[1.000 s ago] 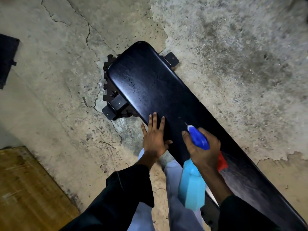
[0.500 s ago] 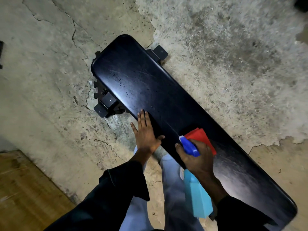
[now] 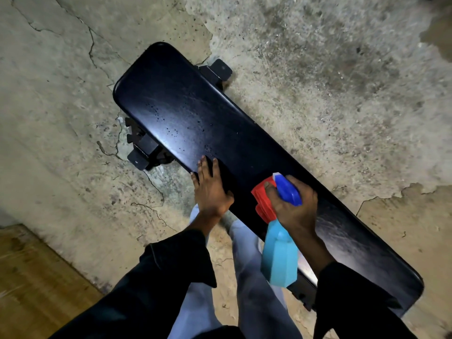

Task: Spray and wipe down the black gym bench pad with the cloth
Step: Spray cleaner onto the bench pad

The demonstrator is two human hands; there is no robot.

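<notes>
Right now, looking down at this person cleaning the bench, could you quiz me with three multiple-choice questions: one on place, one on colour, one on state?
1. Where does the left hand rest?
A. on the near edge of the bench pad
B. on the floor
C. on the bottle

2. What colour is the cloth?
A. green
B. red
C. white

3. How is the spray bottle held?
A. lying on the pad
B. standing on the floor
C. gripped in the right hand

Answers: 1 A, the palm lies flat on the pad's edge. 2 B, red shows under the right hand's fingers. 3 C, the hand wraps its neck.
</notes>
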